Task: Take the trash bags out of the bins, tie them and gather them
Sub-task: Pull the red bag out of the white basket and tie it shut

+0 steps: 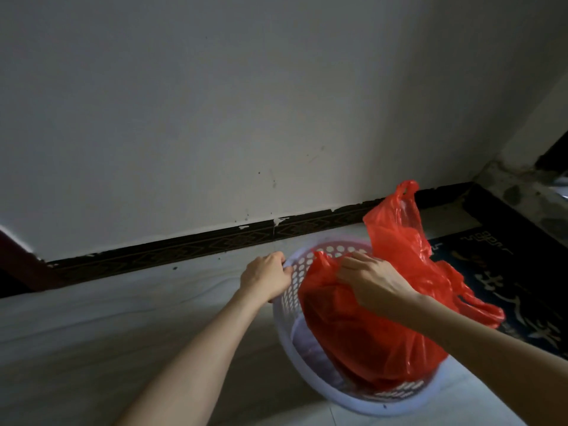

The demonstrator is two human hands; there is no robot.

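Nearby — dark mat, wall.

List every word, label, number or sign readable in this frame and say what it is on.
Dark floor mat with pale markings at the right: large pale characters and a smaller line near its far edge, upside down to the camera and too blurred to read.
Red plastic trash bag: no print visible.
White perforated plastic bin: no label visible.
Pale wall and dark patterned skirting board: no text.

Thin glossy red plastic bag, perforated smooth white plastic bin, polished pale tile floor, matt scuffed wall
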